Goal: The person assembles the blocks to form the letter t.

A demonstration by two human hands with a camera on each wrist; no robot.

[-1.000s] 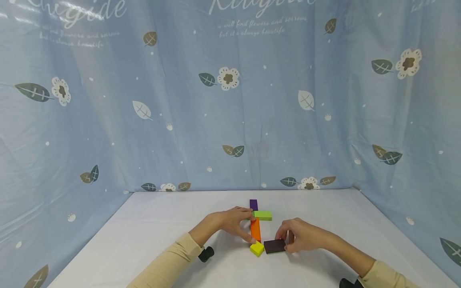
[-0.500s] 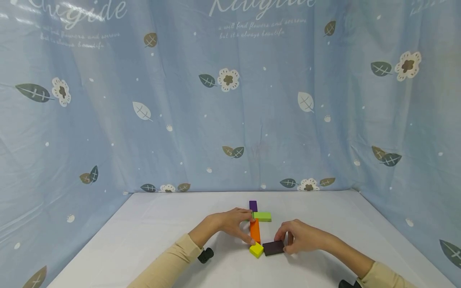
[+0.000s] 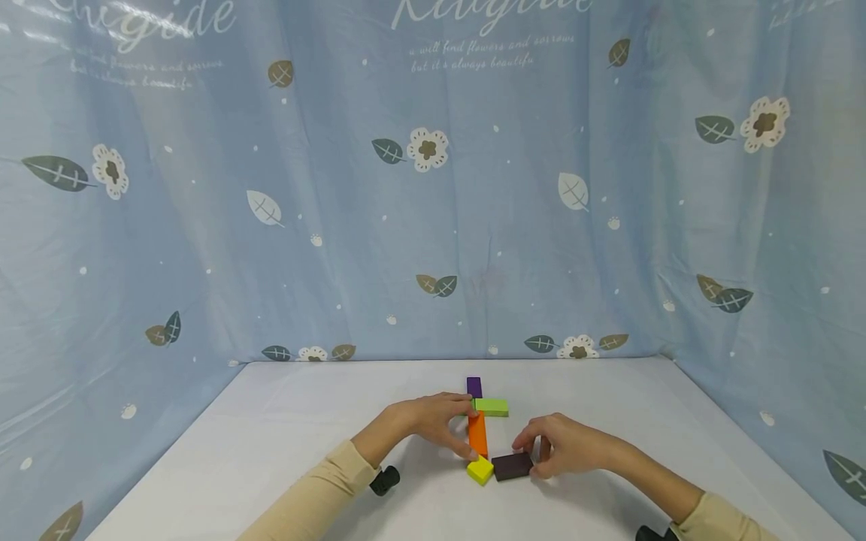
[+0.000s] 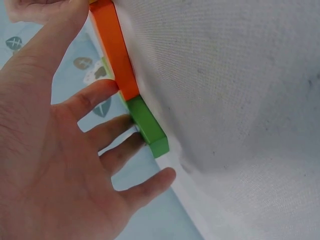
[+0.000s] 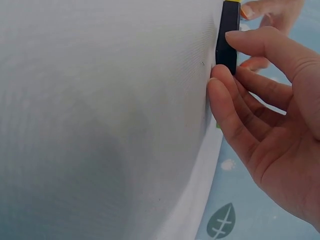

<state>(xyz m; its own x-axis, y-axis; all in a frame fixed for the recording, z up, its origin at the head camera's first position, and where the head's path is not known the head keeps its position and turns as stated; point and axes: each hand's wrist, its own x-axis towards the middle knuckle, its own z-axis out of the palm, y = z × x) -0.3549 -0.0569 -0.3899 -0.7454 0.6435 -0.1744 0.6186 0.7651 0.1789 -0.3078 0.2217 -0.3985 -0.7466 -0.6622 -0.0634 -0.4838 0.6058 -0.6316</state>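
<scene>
My left hand (image 3: 436, 421) rests along a row of blocks with fingers spread. Its thumb touches the yellow block (image 3: 480, 470) near the lower end of the orange block (image 3: 477, 434). In the left wrist view, the index fingertip meets the orange block's side and other fingers touch a green block (image 4: 146, 122). My right hand (image 3: 571, 445) pinches the right end of a dark block (image 3: 512, 466) between thumb and fingers. That block lies flat, its left end right at the yellow block. A light green block (image 3: 492, 407) and a purple block (image 3: 474, 387) lie farther back.
The blocks lie on a white cloth-covered table (image 3: 304, 421). A blue patterned curtain (image 3: 338, 188) rises behind it and at both sides. Dark wrist devices sit under both forearms, near the beige sleeves (image 3: 318, 488).
My right hand and the dark block have shifted very slightly left, closer against the yellow block. My left hand stays at the row, and the whole head view has moved a little.
</scene>
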